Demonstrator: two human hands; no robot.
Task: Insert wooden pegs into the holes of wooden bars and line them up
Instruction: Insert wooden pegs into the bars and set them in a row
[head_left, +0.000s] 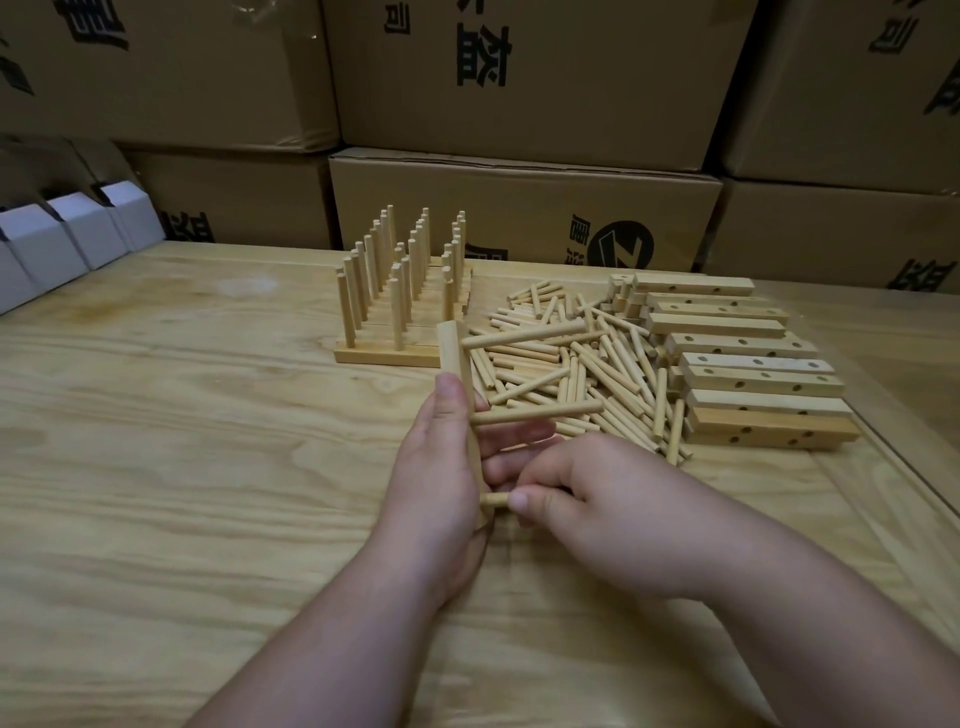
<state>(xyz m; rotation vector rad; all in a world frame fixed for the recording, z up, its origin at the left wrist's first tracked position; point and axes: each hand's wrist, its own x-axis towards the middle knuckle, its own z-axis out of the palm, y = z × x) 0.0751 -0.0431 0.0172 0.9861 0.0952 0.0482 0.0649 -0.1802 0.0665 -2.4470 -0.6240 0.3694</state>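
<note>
Left hand (441, 467) wraps bar (457, 358), stood on edge so holes face right, easy feed. Two pegs (524, 335) already seated, sticking out sideways. Right hand (587, 499) pinches third peg (496, 500) with thumb and fingers, tip at lowest hole, looks mid-insert.

Finished row (387, 317) parked behind, pegs up, too dense to count. Loose peg pile (582, 374) within reach. Blank bars (748, 369) stacked right, roughly eight or nine showing.

Dim warm light; bowed, soft edges
</note>
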